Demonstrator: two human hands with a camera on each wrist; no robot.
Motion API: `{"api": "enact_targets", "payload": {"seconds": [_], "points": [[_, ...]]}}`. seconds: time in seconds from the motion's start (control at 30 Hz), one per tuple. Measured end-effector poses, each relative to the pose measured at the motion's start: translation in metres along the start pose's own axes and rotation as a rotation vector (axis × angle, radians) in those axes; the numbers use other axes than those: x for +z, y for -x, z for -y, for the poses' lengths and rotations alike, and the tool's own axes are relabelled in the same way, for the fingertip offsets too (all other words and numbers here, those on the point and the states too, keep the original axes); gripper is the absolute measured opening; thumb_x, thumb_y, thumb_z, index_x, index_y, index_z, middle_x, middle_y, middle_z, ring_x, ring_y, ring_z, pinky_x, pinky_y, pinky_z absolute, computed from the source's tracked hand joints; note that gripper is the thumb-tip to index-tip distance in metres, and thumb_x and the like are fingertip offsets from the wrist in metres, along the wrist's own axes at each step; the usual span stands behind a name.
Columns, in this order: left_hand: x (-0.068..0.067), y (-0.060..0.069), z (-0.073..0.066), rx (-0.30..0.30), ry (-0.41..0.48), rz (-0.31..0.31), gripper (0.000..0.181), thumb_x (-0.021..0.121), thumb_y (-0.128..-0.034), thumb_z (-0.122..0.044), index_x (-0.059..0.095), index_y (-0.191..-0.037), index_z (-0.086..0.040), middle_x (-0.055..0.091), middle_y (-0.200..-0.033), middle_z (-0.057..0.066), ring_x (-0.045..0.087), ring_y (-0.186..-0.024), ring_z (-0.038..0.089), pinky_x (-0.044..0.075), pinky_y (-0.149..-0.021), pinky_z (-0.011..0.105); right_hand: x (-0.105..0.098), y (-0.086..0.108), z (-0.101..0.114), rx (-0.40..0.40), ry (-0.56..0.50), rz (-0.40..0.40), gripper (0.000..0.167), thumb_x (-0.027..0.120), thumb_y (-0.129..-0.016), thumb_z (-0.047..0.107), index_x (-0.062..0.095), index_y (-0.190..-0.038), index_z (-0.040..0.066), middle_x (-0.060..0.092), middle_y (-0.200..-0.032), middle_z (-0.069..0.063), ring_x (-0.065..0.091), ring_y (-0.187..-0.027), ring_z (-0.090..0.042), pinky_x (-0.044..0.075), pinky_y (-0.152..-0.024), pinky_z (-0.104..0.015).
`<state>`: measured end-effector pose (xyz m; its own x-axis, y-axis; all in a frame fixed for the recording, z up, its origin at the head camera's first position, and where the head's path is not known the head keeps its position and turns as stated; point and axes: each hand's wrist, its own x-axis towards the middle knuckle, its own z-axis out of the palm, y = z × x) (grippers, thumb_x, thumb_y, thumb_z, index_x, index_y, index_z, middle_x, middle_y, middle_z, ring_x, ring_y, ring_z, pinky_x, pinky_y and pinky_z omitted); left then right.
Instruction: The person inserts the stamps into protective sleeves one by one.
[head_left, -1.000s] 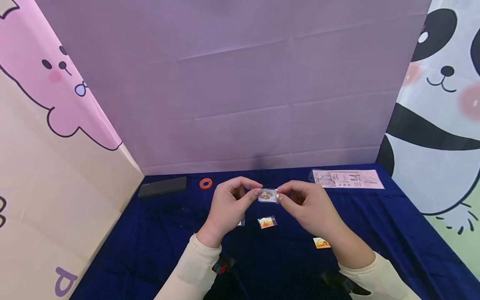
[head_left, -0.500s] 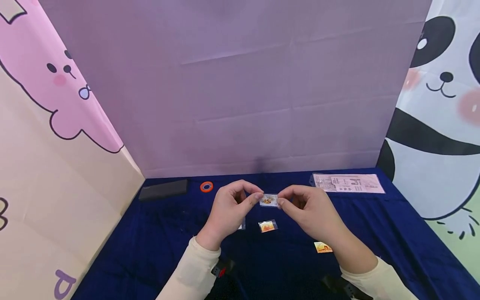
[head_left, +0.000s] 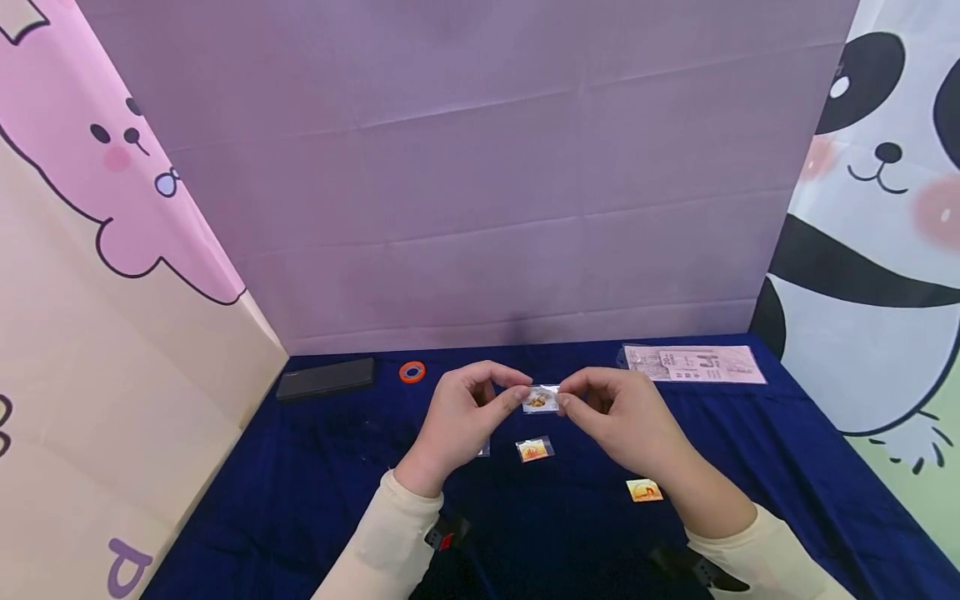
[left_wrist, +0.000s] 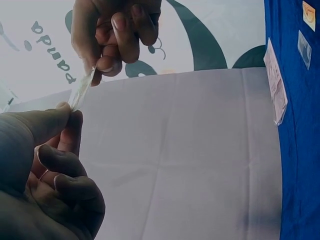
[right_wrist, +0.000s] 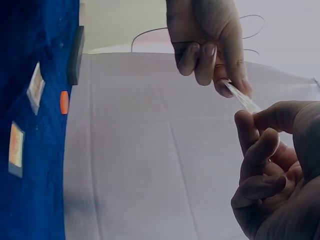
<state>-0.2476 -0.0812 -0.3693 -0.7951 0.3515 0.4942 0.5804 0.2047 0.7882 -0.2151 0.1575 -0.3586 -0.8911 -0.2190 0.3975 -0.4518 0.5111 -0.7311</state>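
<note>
A small stamp in a clear sleeve [head_left: 540,399], white with a brown and yellow picture, is held up above the table. My left hand [head_left: 467,417] pinches its left edge between thumb and index finger. At the right edge, my right hand [head_left: 626,417] pinches it the same way. Both wrist views show the sleeve [left_wrist: 82,91] nearly edge-on between the two hands. Below it on the cloth lies an orange stamp in a clear sleeve [head_left: 534,450]. Another orange stamp [head_left: 644,490] lies by the right forearm. A further sleeved piece [right_wrist: 36,89] is mostly hidden behind my left hand in the head view.
A dark blue cloth [head_left: 337,467] covers the table. At the back left lie a flat black case [head_left: 326,379] and an orange ring-shaped roll [head_left: 412,372]. A pink printed note in a clear sleeve [head_left: 696,364] lies at the back right. Printed curtains surround the table.
Both hands keep their pinch on the sleeved stamp, which has shifted very slightly to the right. The head view has moved a little; the things on the table lie as before.
</note>
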Motion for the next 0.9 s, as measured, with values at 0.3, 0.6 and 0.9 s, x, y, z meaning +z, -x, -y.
{"api": "enact_targets", "payload": {"seconds": [0.3,0.6,0.9], "points": [[0.005,0.0,0.004,-0.009,-0.023,0.017,0.007,0.076,-0.0993,-0.028,0.079,-0.106,-0.026,0.054,-0.067,-0.001,0.045,-0.049,0.02,0.037,-0.044,0.03,0.001,0.006,-0.009,0.044,-0.009,0.006,0.007,0.074,-0.1,0.016,0.078,-0.105,0.018,0.061,-0.073,0.0,0.05,-0.057,-0.018,0.041,-0.05,-0.028],[0.007,-0.002,0.007,-0.027,-0.05,0.015,0.005,0.075,-0.0998,-0.027,0.078,-0.104,-0.027,0.056,-0.069,-0.003,0.046,-0.052,0.02,0.038,-0.047,0.03,-0.01,0.017,-0.021,0.061,0.02,-0.005,0.006,0.073,-0.101,0.02,0.077,-0.106,0.021,0.058,-0.069,0.0,0.053,-0.052,-0.018,0.044,-0.045,-0.03],[0.009,-0.005,0.016,-0.059,-0.051,0.037,0.006,0.072,-0.1024,-0.026,0.075,-0.105,-0.022,0.058,-0.075,0.0,0.045,-0.055,0.019,0.039,-0.051,0.029,-0.023,0.033,-0.047,0.139,0.127,0.0,0.006,0.071,-0.102,0.018,0.075,-0.106,0.019,0.061,-0.075,0.002,0.054,-0.062,-0.017,0.043,-0.052,-0.028]]}}
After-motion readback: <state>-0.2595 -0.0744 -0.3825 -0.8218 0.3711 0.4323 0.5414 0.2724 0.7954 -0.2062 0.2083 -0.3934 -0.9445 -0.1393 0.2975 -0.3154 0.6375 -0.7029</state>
